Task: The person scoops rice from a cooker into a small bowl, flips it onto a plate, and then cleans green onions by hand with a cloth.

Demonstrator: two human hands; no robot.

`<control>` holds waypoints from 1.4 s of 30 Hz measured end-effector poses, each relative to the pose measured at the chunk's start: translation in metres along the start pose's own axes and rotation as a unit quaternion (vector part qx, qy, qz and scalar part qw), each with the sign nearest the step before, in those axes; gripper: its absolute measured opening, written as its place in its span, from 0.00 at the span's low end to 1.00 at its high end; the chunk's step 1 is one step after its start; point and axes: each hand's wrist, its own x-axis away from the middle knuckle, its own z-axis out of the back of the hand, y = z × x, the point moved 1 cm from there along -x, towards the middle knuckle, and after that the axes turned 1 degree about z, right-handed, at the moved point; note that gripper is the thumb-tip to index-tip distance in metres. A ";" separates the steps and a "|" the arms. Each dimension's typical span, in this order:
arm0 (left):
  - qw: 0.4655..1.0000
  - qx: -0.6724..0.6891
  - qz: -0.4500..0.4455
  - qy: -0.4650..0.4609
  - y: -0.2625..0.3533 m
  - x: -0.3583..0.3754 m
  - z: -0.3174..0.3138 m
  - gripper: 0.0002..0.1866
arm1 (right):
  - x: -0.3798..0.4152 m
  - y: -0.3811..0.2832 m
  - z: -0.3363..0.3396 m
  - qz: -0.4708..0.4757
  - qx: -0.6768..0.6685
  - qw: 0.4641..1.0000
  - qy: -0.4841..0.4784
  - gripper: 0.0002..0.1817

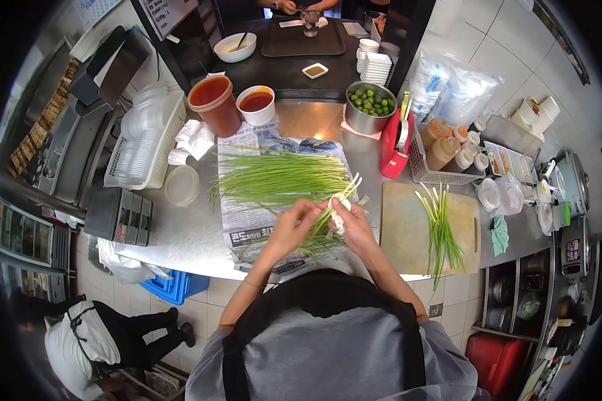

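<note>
A small bunch of green onions (346,190) is held between my two hands, its white ends pointing up and to the right. My left hand (302,219) pinches the green stalks. Wrapped in my right hand (356,230) is a crumpled white paper towel (340,217), pressed against the stalks near their white ends. Just beyond my hands, a large pile of green onions (281,175) lies across the newspaper (244,224). To the right, a smaller bunch of green onions (441,230) rests on the cutting board (401,230), tips hanging over its front edge.
Behind the newspaper stand a tub of red sauce (213,107), a white sauce cup (256,107) and a pot of green limes (371,110). A basket of squeeze bottles (441,154) is at right, a basket of plastic containers (144,140) at left. Another person (93,341) bends at lower left.
</note>
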 end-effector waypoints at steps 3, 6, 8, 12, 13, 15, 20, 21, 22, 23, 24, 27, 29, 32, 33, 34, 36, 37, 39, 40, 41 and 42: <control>0.987 0.026 -0.121 0.102 0.015 -0.006 0.013 0.15 | 0.000 -0.029 -0.008 -0.028 0.191 0.978 -0.080 0.13; 0.993 0.088 -0.060 -0.047 0.051 -0.010 0.021 0.16 | -0.007 -0.035 -0.030 0.035 0.224 0.958 -0.173 0.13; 0.986 0.134 -0.025 -0.100 0.057 -0.015 0.022 0.16 | -0.013 -0.033 -0.037 0.052 0.240 0.949 -0.200 0.12; 0.957 0.258 -0.131 -0.020 0.061 -0.033 0.038 0.16 | -0.004 -0.052 -0.047 -0.003 0.288 0.915 -0.282 0.11; 0.941 0.310 -0.137 -0.008 0.068 -0.034 0.048 0.16 | 0.000 -0.048 -0.046 -0.007 0.281 0.915 -0.288 0.11; 0.900 0.409 -0.148 0.017 0.080 -0.034 0.069 0.16 | 0.010 -0.042 -0.044 -0.013 0.267 0.916 -0.300 0.11; 0.774 0.609 -0.174 0.001 0.070 -0.028 0.106 0.13 | 0.021 -0.042 -0.015 0.007 0.338 0.910 -0.239 0.10; 0.738 0.649 -0.181 -0.012 0.066 -0.028 0.112 0.13 | 0.023 -0.041 -0.006 0.010 0.354 0.908 -0.226 0.10; 0.725 0.669 -0.164 0.031 0.069 -0.024 0.115 0.12 | 0.024 -0.039 0.002 0.014 0.369 0.904 -0.214 0.09; 0.729 0.660 -0.177 0.044 0.070 -0.022 0.118 0.12 | 0.024 -0.036 0.007 0.018 0.384 0.901 -0.202 0.09; 0.732 0.652 -0.190 0.058 0.070 -0.020 0.121 0.12 | 0.025 -0.034 0.012 0.070 0.381 0.912 -0.133 0.08; 0.750 0.621 -0.207 0.092 0.070 -0.014 0.121 0.11 | 0.025 -0.037 0.012 0.177 0.344 0.922 0.024 0.07; 0.763 0.601 -0.201 0.127 0.075 -0.014 0.110 0.12 | 0.032 -0.062 -0.005 0.187 0.306 0.931 0.064 0.08; 0.770 0.598 -0.190 0.120 0.075 -0.018 0.085 0.14 | 0.035 -0.078 -0.045 0.270 0.380 0.884 -0.040 0.09; 0.771 0.598 -0.188 0.114 0.075 -0.019 0.076 0.14 | 0.034 -0.079 -0.056 0.290 0.401 0.866 -0.076 0.10; 0.770 0.602 -0.174 0.117 0.076 -0.019 0.068 0.15 | 0.031 -0.078 -0.063 0.284 0.434 0.852 -0.077 0.10; 0.771 0.601 -0.167 0.126 0.076 -0.020 0.054 0.15 | 0.025 -0.075 -0.074 0.268 0.498 0.821 -0.079 0.10; 0.772 0.600 -0.165 0.131 0.077 -0.020 0.048 0.15 | 0.020 -0.071 -0.078 0.279 0.495 0.820 -0.067 0.10; 0.782 0.581 -0.158 0.161 0.082 -0.018 0.039 0.15 | 0.010 -0.062 -0.080 0.302 0.486 0.819 -0.047 0.09; 0.786 0.573 -0.156 0.174 0.083 -0.017 0.037 0.15 | 0.006 -0.059 -0.079 0.304 0.485 0.819 -0.039 0.09; 0.789 0.564 -0.153 0.188 0.084 -0.016 0.035 0.15 | 0.003 -0.056 -0.078 0.306 0.484 0.819 -0.032 0.09; 0.787 0.565 -0.156 0.194 0.085 -0.015 0.034 0.15 | 0.001 -0.054 -0.078 0.308 0.482 0.820 -0.026 0.08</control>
